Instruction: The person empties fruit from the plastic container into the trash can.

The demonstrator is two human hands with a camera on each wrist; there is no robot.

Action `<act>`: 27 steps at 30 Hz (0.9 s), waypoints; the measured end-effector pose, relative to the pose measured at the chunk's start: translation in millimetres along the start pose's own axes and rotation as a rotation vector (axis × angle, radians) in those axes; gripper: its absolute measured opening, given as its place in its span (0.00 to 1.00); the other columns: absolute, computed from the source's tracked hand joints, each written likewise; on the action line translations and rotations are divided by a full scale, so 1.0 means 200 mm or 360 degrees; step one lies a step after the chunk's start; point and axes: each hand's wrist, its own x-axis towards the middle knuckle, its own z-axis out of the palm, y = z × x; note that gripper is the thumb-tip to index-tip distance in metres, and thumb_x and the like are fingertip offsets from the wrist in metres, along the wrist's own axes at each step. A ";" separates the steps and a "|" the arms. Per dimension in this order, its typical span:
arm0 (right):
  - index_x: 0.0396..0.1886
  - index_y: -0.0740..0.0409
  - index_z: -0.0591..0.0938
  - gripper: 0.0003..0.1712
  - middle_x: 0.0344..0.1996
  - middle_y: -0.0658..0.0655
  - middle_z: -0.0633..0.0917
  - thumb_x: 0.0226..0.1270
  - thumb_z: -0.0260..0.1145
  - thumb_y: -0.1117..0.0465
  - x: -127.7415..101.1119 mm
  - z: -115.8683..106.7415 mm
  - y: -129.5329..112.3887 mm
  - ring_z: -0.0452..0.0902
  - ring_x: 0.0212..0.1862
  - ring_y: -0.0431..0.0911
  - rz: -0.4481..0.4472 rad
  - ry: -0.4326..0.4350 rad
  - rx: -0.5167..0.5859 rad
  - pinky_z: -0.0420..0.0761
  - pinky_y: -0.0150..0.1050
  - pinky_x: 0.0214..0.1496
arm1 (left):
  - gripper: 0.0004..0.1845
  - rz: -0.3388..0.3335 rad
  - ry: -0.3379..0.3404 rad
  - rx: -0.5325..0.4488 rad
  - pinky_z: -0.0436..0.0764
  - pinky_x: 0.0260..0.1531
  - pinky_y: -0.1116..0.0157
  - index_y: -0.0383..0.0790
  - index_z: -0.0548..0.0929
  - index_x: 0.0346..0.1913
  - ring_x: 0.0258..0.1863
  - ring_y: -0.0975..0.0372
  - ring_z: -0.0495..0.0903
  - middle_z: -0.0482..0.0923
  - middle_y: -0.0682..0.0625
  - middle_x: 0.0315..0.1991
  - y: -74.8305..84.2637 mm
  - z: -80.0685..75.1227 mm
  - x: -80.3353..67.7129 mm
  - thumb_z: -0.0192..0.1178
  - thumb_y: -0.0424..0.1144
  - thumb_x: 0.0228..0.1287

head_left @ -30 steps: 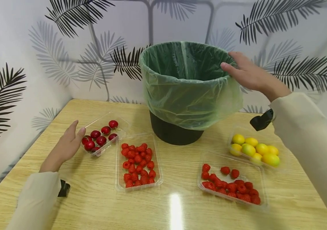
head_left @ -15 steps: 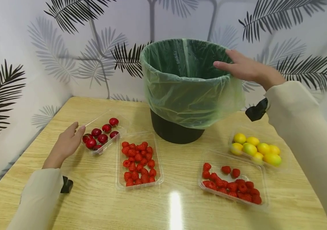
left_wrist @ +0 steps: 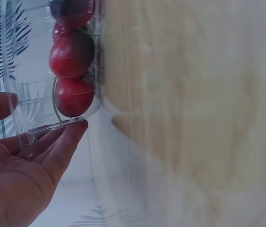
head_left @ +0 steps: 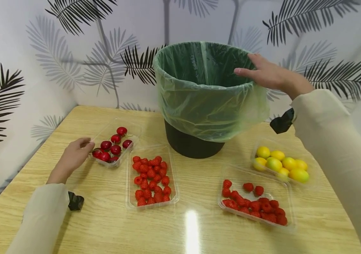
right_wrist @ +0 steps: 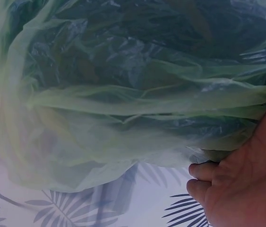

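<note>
**Left hand closes on the cherry tray while the right hand holds the bin rim**

Since the earlier frames, the left hand (head_left: 72, 158) has moved from lying flat beside the clear plastic tray of dark red cherries (head_left: 114, 145) to gripping its near corner. Its fingers (left_wrist: 62, 142) are now curled under the tray edge and the thumb lies on top, so the corner is pinched between them. This tray sits on the light wooden table (head_left: 104, 225), at the left side, just beside the clear plastic tray of red raspberries (head_left: 151, 178).

The right hand (head_left: 270, 76) stays at the rim of the black round bin lined with a thin green plastic bag (head_left: 204, 95). The head view shows the thumb stretched over the opening, and the right wrist view shows the fingers (right_wrist: 201, 177) curled around the folded bag at the rim. The bin stands at the back of the table, near the leaf-patterned wall (head_left: 40, 53).

At the right side of the table, a second clear tray of red raspberries (head_left: 256, 204) lies in front of a clear tray of small yellow round fruits (head_left: 282, 164).
</note>
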 end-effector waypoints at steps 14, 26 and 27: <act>0.70 0.59 0.19 0.45 0.71 0.60 0.20 0.76 0.35 0.44 0.01 0.01 0.00 0.14 0.73 0.55 0.0060 -0.0005 0.0097 0.28 0.58 0.74 | 0.31 -0.0076 0.0001 -0.0272 0.80 0.44 0.75 0.19 0.53 0.69 0.54 0.54 0.76 0.60 0.25 0.66 -0.04 0.00 0.03 0.35 0.43 0.76; 0.70 0.60 0.19 0.45 0.71 0.60 0.20 0.76 0.36 0.44 0.01 0.01 0.01 0.13 0.73 0.55 0.0040 -0.0015 0.0127 0.27 0.57 0.74 | 0.30 -0.0246 -0.0219 -0.0745 0.81 0.46 0.72 0.20 0.49 0.71 0.35 0.79 0.75 0.49 0.27 0.70 -0.09 -0.03 0.04 0.39 0.38 0.75; 0.69 0.59 0.18 0.45 0.71 0.59 0.19 0.76 0.36 0.45 0.01 0.01 0.01 0.13 0.73 0.55 0.0038 -0.0014 0.0134 0.27 0.57 0.74 | 0.30 -0.0273 -0.0238 -0.0774 0.81 0.46 0.71 0.21 0.49 0.71 0.35 0.78 0.76 0.49 0.28 0.70 -0.09 -0.03 0.04 0.40 0.38 0.75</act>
